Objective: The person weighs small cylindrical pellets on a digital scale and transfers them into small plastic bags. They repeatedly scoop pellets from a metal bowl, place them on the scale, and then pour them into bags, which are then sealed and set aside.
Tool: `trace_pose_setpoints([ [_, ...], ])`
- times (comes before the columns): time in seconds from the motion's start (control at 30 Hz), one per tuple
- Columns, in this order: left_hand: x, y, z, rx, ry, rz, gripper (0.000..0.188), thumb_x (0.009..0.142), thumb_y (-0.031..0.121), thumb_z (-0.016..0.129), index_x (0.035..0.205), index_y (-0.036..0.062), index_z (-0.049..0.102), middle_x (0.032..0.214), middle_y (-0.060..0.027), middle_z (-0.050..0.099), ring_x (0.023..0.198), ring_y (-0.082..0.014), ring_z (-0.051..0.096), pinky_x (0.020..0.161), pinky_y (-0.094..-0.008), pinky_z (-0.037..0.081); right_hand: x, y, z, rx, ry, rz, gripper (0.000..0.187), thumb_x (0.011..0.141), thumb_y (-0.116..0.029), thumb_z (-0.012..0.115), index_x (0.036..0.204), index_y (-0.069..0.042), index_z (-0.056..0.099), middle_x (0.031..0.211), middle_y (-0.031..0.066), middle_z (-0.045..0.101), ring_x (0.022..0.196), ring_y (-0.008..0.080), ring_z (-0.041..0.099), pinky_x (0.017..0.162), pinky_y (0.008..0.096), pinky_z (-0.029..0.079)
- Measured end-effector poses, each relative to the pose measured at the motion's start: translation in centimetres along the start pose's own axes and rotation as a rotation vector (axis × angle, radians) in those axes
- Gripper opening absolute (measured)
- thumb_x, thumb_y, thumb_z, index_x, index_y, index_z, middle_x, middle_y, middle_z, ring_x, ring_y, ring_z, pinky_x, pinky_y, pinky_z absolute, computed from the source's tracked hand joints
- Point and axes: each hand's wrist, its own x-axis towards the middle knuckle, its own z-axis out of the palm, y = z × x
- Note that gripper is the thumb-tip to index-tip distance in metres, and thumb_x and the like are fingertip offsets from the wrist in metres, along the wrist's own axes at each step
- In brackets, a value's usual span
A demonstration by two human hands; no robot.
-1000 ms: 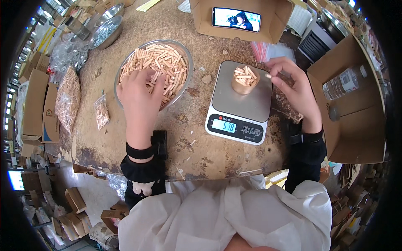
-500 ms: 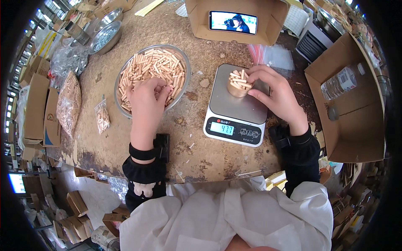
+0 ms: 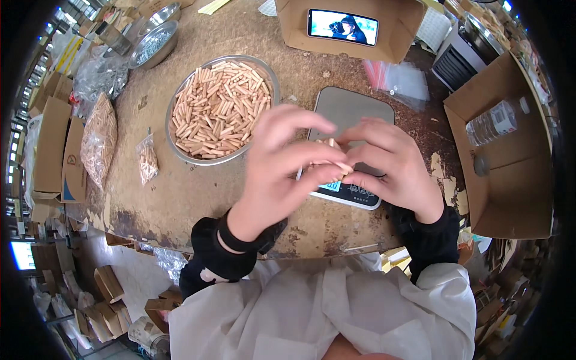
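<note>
Above the front half of a digital scale [image 3: 360, 105], my two hands meet around a small round brown cup holding short wooden dowels [image 3: 330, 143]. Fingers hide most of the cup. My right hand [image 3: 393, 165] is closed around it from the right. From the left comes my left hand [image 3: 279, 174], smeared by motion in its upper fingers; thumb and a finger pinch at the dowels by the cup. The scale's plate carries nothing, and its lit display is partly covered. To the left sits a steel bowl [image 3: 275, 78] full of dowels [image 3: 222, 111].
Left of the bowl lie a small bag of dowels [image 3: 147, 159] and a larger one [image 3: 99, 141]. A phone [image 3: 342, 27] plays video inside a cardboard box [image 3: 393, 36]. Clear plastic bags [image 3: 405, 81] lie behind the scale. An open carton [image 3: 510, 186] with a bottle stands right.
My left hand has left the bowl and moved right to the cup. My right hand has lifted the cup off the scale's plate and drawn it nearer. The display reading has changed.
</note>
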Motion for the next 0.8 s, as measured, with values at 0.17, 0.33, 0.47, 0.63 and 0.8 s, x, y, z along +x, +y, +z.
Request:
trace_pose_setpoints([
  [0.17,-0.4,-0.2,0.3,0.031,0.012,-0.107,0.016,0.083,0.013,0.070,0.097,0.0055,0.071,0.116,-0.0108,0.062,0.111,-0.0282,0.056,0.099,-0.0410,0.040,-0.1,0.2,-0.1,0.019,0.017,0.018,0.024,0.070,-0.019,0.077,0.084,-0.008,0.060,0.098,0.0070,0.063,0.091,0.0322,0.063,0.078,0.0423,0.051],
  [0.33,-0.7,-0.6,0.8,-0.012,0.225,-0.164,0.014,0.081,0.010,0.073,0.094,0.0068,0.070,0.100,-0.0075,0.063,0.094,-0.0254,0.059,0.082,-0.0352,0.046,-0.6,0.8,-0.6,-0.065,-0.016,0.131,0.027,0.069,-0.018,0.080,0.084,-0.007,0.060,0.106,0.0100,0.066,0.096,0.0327,0.063,0.082,0.0397,0.050],
  [0.47,-0.3,1.2,1.0,0.013,-0.184,0.098,0.017,0.073,0.013,0.078,0.087,0.0082,0.071,0.079,-0.0031,0.063,0.070,-0.0216,0.057,0.062,-0.0341,0.045,-1.0,2.5,-0.5,-0.108,0.106,0.149,0.023,0.072,-0.016,0.077,0.086,-0.008,0.061,0.098,0.0074,0.065,0.090,0.0327,0.063,0.075,0.0399,0.051],
  [0.63,-1.7,5.2,5.4,0.185,-0.675,0.231,0.029,0.078,0.015,0.064,0.106,0.0090,0.067,0.100,-0.0012,0.060,0.093,-0.0171,0.056,0.072,-0.0303,0.044,-1.4,4.1,-0.5,-0.138,0.106,0.165,0.022,0.077,-0.022,0.074,0.086,-0.007,0.061,0.092,0.0066,0.062,0.087,0.0325,0.062,0.072,0.0412,0.049],
  [0.8,-2.5,7.3,10.0,0.412,-0.619,0.351,0.030,0.081,0.015,0.056,0.103,-0.0024,0.066,0.112,-0.0128,0.061,0.111,-0.0234,0.052,0.089,-0.0320,0.040,-1.9,5.0,-2.3,-0.136,0.134,0.160,0.023,0.076,-0.022,0.076,0.088,-0.007,0.062,0.093,0.0079,0.064,0.087,0.0336,0.062,0.073,0.0396,0.049],
])
